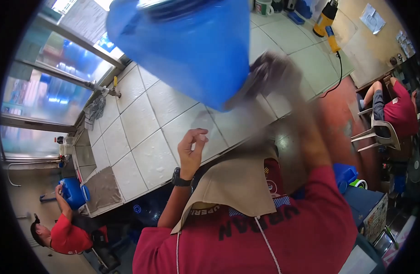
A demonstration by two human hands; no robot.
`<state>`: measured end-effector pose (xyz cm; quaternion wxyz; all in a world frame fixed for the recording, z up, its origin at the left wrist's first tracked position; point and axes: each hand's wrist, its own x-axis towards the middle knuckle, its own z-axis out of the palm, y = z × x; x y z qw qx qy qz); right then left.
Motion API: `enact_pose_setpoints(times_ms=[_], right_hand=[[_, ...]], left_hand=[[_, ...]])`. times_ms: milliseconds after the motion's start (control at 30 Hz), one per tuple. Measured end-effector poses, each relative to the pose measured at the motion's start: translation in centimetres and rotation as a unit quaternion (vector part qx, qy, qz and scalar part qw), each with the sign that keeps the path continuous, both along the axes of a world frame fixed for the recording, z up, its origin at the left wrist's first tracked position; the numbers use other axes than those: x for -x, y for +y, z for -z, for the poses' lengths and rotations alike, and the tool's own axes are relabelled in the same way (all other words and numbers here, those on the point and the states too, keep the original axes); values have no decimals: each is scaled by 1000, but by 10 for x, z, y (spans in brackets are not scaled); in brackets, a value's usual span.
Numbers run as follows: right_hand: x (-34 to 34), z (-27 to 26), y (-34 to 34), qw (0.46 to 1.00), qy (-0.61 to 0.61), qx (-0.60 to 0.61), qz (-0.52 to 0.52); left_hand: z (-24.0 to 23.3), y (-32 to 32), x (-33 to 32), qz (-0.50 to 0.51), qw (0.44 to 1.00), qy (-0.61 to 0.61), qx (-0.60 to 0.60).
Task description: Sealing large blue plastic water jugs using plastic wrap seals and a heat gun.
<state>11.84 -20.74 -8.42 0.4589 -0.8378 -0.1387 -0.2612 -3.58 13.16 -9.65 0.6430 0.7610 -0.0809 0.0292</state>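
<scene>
A large blue plastic water container [196,51] stands at the top centre on the white tiled counter [138,130], its rim cut off by the picture's edge. My right hand [278,72], blurred, presses a dark grey cloth [263,73] against the container's lower right side. Nearer to me, my left hand [193,142], with a black watch on the wrist, hovers over the counter's front edge. Its fingers are curled, it touches no container, and whether anything small is between the fingertips is unclear.
A brown cloth [103,188] covers the counter's left end. A brass-coloured tap with a yellow handle [115,82] and a hanging rag [95,111] are by the window. A yellow heat gun [324,20] lies at the back right. One person [71,233] works at left; another [398,109] sits at right.
</scene>
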Motion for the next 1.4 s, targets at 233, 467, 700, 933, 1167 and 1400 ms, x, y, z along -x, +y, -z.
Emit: enact_pose_setpoints(times_ms=[233,467,700,933,1167,1400], right_hand=[[-116,-88,-116,844,217,468,145],[-147,-24,-175,861,180,475,21],[-57,87,-32,894,356,-123,-243],[-83,92,2,898,314,41,-306],[-84,96,14,809,478,-87,-331],[-88,96,13,761,537,-132,-339]], left_hand=[[41,-142,-28,62,991,115,-32],[51,-232,-63,-54,965,246,70],[58,-224,-83,-173,913,266,256],[57,-229,-90,-166,905,277,277],[53,-232,-102,-146,909,270,283],[52,-233,-103,-148,912,267,275]])
